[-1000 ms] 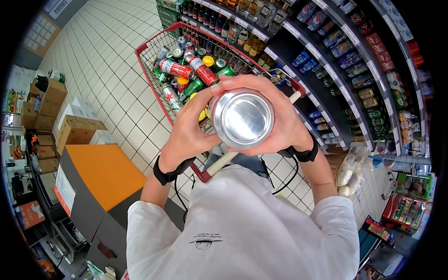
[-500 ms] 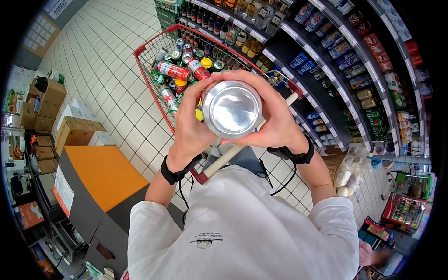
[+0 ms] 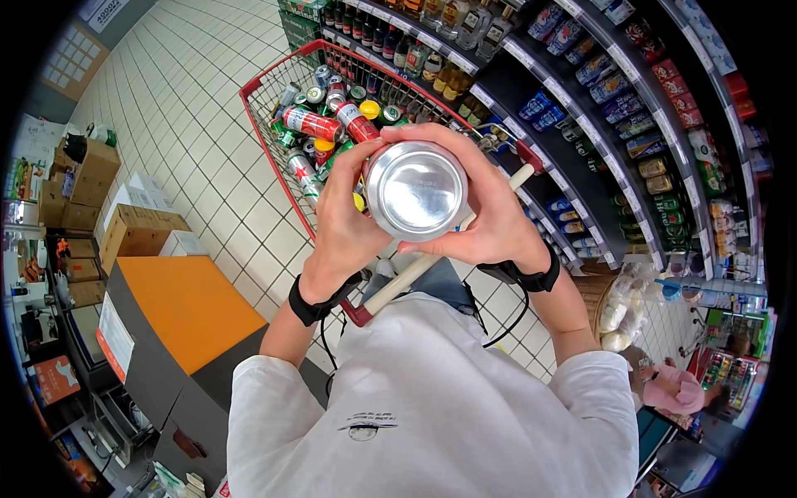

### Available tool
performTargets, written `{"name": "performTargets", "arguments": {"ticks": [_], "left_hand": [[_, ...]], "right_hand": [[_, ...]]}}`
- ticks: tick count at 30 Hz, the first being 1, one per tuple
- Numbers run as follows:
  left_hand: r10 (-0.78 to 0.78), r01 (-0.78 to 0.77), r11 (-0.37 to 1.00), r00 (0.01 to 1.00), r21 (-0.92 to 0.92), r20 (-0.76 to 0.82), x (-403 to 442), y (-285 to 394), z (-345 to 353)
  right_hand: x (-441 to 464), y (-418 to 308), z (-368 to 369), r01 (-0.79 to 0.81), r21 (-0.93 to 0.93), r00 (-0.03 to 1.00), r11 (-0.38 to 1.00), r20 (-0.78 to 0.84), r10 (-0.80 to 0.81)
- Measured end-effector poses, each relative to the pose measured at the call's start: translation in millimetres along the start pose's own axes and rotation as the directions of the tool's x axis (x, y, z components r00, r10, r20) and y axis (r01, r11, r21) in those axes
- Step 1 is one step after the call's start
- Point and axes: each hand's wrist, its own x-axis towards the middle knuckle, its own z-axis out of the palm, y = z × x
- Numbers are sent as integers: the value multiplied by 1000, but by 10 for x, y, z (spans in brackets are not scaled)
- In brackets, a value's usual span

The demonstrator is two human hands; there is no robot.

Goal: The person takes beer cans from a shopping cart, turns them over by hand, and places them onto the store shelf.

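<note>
A metal can (image 3: 417,191) is held between both hands above the cart handle, its silver end facing the camera and its side mostly hidden. My left hand (image 3: 342,220) wraps the can's left side, and my right hand (image 3: 491,203) curls round the top and right side, its thumb below. Beyond them, a red-rimmed wire shopping cart (image 3: 274,170) holds several cans, among them a red and white can (image 3: 312,124) and a white and green can with a red star (image 3: 304,174). The pale cart handle (image 3: 403,284) passes beneath my hands.
Shelves (image 3: 573,108) of bottles and cans curve along the right. An orange-topped counter (image 3: 187,307) stands at the left, with cardboard boxes (image 3: 137,236) behind it. A person in pink (image 3: 677,390) is at the lower right, beyond a bag of white items (image 3: 618,315).
Over the last second, the can and both hands have shifted slightly left and toward my body. The person in pink has come further into view at the lower right.
</note>
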Motion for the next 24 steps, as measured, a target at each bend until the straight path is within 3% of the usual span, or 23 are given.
{"name": "performTargets", "arguments": {"ticks": [11,14,24], "left_hand": [[59,-61,997,997,42,45,21,-11,-27],[3,-2,1000,996,-12,95,16,-5,-43],[-90,78,995,964,55,249,-182,-118,-247]], "right_hand": [[-49,22,22,-30,-5,999,1000,-13,30],[-60,18,16,-56,-14,998,998,-15,56],[-82,143,46,-186,24,982,982,45,185]]}}
